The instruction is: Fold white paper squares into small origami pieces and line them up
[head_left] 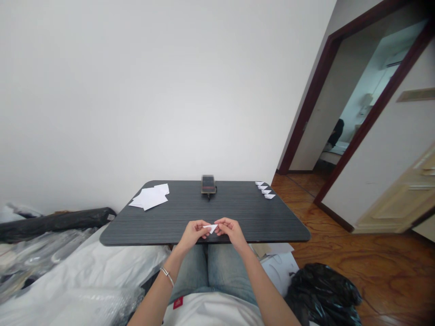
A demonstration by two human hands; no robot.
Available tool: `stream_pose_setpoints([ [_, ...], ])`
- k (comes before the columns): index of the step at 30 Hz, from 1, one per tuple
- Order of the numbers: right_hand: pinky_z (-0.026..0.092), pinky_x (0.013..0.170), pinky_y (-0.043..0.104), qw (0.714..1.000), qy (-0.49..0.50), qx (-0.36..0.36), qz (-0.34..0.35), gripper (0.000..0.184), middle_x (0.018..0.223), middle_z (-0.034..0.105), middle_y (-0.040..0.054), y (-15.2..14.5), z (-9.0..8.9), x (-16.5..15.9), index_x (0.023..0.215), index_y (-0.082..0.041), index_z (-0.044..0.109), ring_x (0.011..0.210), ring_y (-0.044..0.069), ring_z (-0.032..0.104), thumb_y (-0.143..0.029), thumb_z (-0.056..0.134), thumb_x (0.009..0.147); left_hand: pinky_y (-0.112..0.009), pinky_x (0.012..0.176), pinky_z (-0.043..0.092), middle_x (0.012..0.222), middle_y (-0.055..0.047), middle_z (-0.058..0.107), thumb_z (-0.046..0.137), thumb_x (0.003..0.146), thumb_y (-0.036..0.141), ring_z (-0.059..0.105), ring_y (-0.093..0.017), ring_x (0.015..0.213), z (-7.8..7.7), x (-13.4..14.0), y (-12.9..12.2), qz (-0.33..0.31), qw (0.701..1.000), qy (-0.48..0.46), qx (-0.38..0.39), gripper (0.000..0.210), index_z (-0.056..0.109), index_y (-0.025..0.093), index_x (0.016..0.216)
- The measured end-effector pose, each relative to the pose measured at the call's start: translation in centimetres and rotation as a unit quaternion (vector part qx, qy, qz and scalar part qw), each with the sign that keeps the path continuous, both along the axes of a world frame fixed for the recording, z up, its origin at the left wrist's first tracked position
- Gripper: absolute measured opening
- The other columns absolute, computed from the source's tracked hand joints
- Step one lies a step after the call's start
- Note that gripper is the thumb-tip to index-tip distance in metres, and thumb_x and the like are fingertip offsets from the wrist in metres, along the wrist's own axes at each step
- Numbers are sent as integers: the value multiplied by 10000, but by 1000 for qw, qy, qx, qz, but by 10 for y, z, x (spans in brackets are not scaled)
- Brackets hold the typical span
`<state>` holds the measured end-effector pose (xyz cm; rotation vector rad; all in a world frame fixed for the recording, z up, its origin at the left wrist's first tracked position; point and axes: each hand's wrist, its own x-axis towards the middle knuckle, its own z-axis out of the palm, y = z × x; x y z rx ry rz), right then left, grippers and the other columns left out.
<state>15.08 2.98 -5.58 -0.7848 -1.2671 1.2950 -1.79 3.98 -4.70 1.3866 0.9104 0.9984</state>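
Note:
A small piece of folded white paper (212, 227), roughly triangular with its point toward me, is held between both hands over the table's near edge. My left hand (197, 229) pinches its left side between thumb and fingers. On the right side, my right hand (228, 227) grips it the same way. White paper sheets (149, 197) lie in a loose, overlapping pile at the table's left. Several small folded paper pieces (265, 191) sit in a row near the far right corner.
The dark table (183, 213) has rounded corners and stands against a white wall. A phone-like device on a stand (208, 184) is at its back middle. Plastic-wrapped goods (68, 267) lie at the left; a black plastic bag (322, 292) rests on the floor at right.

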Motion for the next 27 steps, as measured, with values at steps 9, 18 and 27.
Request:
stream_pose_setpoints([
  [9, 461, 454, 207, 998, -60, -1, -18, 186, 507, 616, -6, 5, -8, -3, 634, -130, 634, 435, 94, 544, -310, 678, 649, -199, 486, 419, 575, -31, 655, 704, 610, 319, 522, -86, 460, -1, 2, -1, 3, 1000, 14, 24, 263, 673, 94, 743],
  [18, 466, 440, 205, 997, -59, 4, -43, 183, 505, 628, 3, 3, -10, -6, 608, -132, 612, 418, 96, 548, -298, 648, 678, -201, 522, 438, 584, -34, 660, 708, 608, 294, 549, -96, 500, 0, 1, -1, 13, 1000, -22, 14, 244, 665, 89, 734],
  [27, 473, 451, 217, 996, -60, 23, -68, 198, 511, 630, 10, 2, -10, -6, 620, -136, 625, 424, 105, 551, -322, 630, 688, -222, 531, 470, 569, -36, 656, 699, 606, 354, 570, -111, 503, -3, 0, 1, 30, 998, -50, 0, 285, 654, 88, 696],
])
